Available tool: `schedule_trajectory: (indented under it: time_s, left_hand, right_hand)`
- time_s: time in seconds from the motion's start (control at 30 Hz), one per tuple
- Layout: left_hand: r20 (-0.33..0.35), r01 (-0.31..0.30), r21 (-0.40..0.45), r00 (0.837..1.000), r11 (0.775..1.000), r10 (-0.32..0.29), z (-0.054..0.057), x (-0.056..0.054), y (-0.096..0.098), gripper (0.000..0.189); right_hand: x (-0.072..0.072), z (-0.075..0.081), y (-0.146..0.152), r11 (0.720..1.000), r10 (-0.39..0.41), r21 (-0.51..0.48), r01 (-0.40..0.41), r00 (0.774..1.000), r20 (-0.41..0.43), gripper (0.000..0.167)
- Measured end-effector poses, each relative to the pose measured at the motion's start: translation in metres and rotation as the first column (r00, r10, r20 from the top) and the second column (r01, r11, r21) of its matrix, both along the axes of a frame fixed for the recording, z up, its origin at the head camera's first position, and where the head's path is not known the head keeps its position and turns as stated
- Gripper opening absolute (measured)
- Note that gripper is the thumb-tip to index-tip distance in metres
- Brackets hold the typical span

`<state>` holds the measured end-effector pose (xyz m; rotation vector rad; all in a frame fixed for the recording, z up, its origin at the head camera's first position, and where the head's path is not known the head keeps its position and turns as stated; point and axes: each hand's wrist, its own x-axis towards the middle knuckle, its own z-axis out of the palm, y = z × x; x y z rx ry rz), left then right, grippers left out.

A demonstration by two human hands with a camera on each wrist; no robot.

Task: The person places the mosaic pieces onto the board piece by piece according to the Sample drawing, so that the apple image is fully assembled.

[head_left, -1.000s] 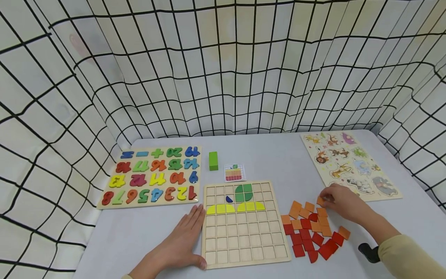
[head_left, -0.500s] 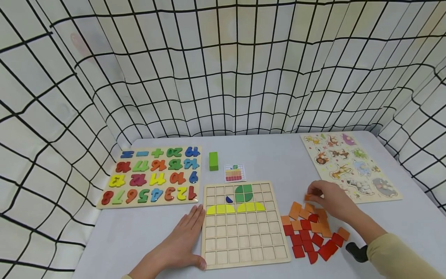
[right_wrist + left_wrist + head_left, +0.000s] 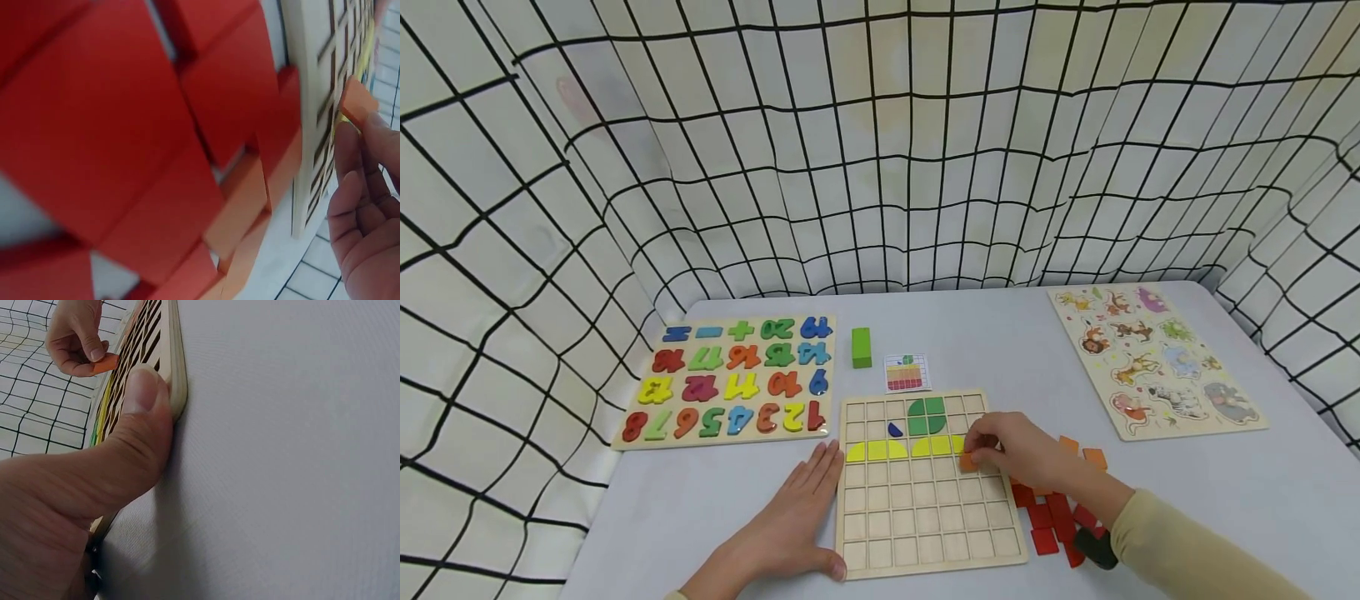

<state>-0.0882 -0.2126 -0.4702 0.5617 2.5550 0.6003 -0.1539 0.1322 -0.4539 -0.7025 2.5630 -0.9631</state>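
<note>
A wooden grid board (image 3: 928, 550) lies on the table, with yellow pieces (image 3: 877, 451) across its third row, a green group (image 3: 927, 417) above them and a small dark blue piece (image 3: 895, 430). My right hand (image 3: 1018, 450) pinches an orange square tile (image 3: 968, 462) between thumb and fingers, close over the grid just below the right-hand yellow piece. The same orange tile (image 3: 358, 101) shows at the fingertips in the right wrist view. My left hand (image 3: 793, 512) lies flat with fingers extended along the board's left edge, its thumb (image 3: 140, 394) against the near left corner.
Loose red tiles (image 3: 1043, 540) and orange tiles (image 3: 1094, 457) lie right of the board, partly hidden under my right arm. Behind the board are a pattern card (image 3: 907, 372) and a green block (image 3: 861, 347). A number puzzle (image 3: 722, 446) lies left, an animal puzzle (image 3: 1157, 429) back right.
My right hand has carried the orange tile from the loose pile leftward to over the board's right side. My left hand has stayed at the board's edge.
</note>
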Motion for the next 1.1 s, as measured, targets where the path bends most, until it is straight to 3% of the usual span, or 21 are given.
schedule_trajectory:
  time_s: [0.37,0.73,0.9,1.1]
  left_hand:
    - [0.000,0.001,-0.003,1.000,1.000,-0.001,0.000,0.000,-0.001,0.137]
    - [0.004,-0.008,-0.006,1.000,1.000,0.008,0.000,0.000,0.001,0.136]
    - [0.003,-0.006,-0.003,1.000,1.000,0.006,0.001,0.000,0.001,0.137]
    - [0.019,-0.011,-0.003,1.000,1.000,0.011,0.000,0.000,0.002,0.136]
  right_hand:
    - [0.003,-0.009,-0.009,0.995,-0.004,0.101,0.013,0.995,-0.096,0.006]
    - [0.005,-0.008,-0.012,0.993,-0.003,0.119,0.018,0.992,-0.124,0.003]
    - [0.004,-0.004,0.002,0.988,-0.077,0.124,0.095,0.987,-0.144,0.006]
    - [-0.001,0.003,0.044,0.961,-0.212,0.151,0.233,0.967,-0.140,0.013]
